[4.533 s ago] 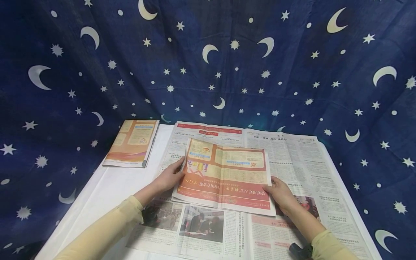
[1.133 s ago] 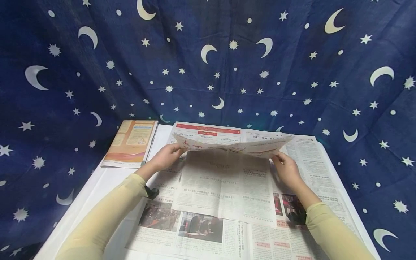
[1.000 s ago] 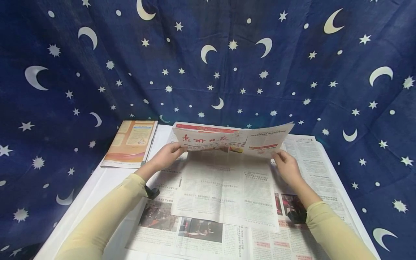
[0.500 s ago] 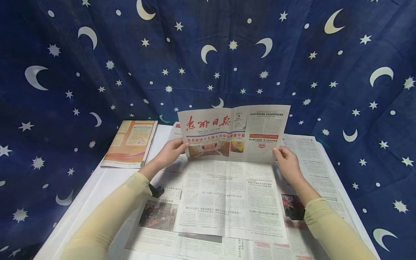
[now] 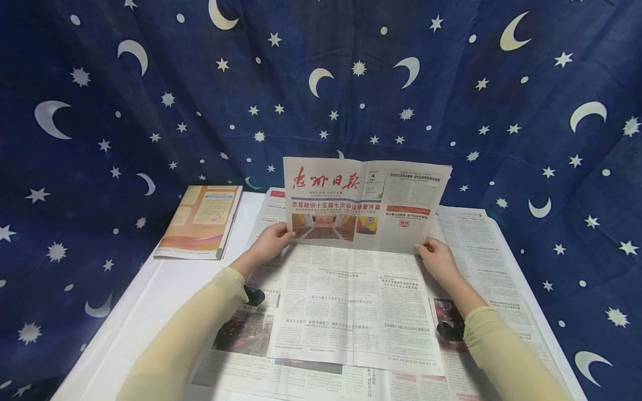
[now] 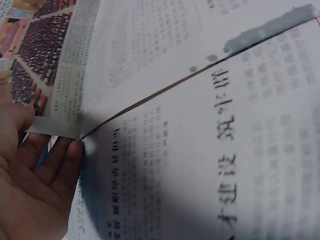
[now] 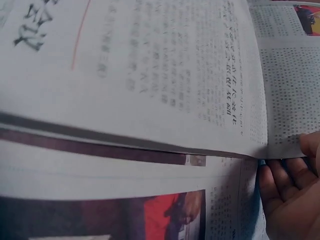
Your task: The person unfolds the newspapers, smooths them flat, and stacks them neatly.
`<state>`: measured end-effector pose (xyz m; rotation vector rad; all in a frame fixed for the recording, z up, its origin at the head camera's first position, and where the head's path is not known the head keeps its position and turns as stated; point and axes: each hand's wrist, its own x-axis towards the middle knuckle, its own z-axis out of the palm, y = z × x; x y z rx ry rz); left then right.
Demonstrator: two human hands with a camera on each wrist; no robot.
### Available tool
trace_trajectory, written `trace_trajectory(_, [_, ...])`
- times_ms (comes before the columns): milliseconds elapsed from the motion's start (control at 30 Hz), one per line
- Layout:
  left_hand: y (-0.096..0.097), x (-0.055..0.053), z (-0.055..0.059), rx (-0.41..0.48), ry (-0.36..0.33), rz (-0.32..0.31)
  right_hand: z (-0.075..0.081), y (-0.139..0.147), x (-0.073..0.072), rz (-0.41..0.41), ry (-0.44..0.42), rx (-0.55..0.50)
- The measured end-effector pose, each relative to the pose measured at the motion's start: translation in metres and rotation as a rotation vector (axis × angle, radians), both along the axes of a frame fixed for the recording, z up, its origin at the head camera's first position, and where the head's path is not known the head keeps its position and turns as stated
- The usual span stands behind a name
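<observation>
A newspaper [image 5: 351, 301] lies partly flat, its upper half raised steeply and facing me with a red masthead and a photo of a hall. My left hand [image 5: 273, 242] pinches the raised half's left edge near the crease; in the left wrist view, the thumb [image 6: 17, 117] is on the printed face and the fingers behind. At the opposite edge my right hand [image 5: 437, 260] pinches the paper likewise, its thumb [image 7: 310, 144] in front in the right wrist view. Under this newspaper an opened newspaper sheet [image 5: 471, 267] is spread over the table.
A folded orange newspaper [image 5: 199, 223] lies at the table's back left. White tabletop [image 5: 150, 301] shows along the left side. Behind the table hangs a dark blue cloth [image 5: 321, 83] with moons and stars.
The folded newspaper with its red-orange page up has been unfolded: its upper half has swung up from the lower half and now stands steeply. Both hands have dropped slightly in the last moment.
</observation>
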<state>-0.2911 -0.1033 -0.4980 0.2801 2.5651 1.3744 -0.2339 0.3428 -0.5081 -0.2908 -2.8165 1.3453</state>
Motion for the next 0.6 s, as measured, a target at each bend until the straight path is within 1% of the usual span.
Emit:
trace_trajectory(133, [0.0041,-0.0005,-0.0035,-0.030,-0.006,0.049,-0.0036,0.0003,-0.0005,-0.021,-0.007,0.002])
trace_trajectory(233, [0.0057,-0.0012,-0.0043,-0.057,-0.003,0.066,-0.0028,-0.0001,0.0008,-0.027,-0.007,0.005])
trace_trajectory(400, [0.0074,0.0004,-0.0041,-0.085,-0.002,0.068,-0.0017,0.0001,0.0017,-0.030,-0.010,0.009])
trace_trajectory(600, [0.0092,0.0026,-0.0031,-0.131,0.000,0.067,0.0000,0.0018,0.0042,-0.030,-0.039,0.017])
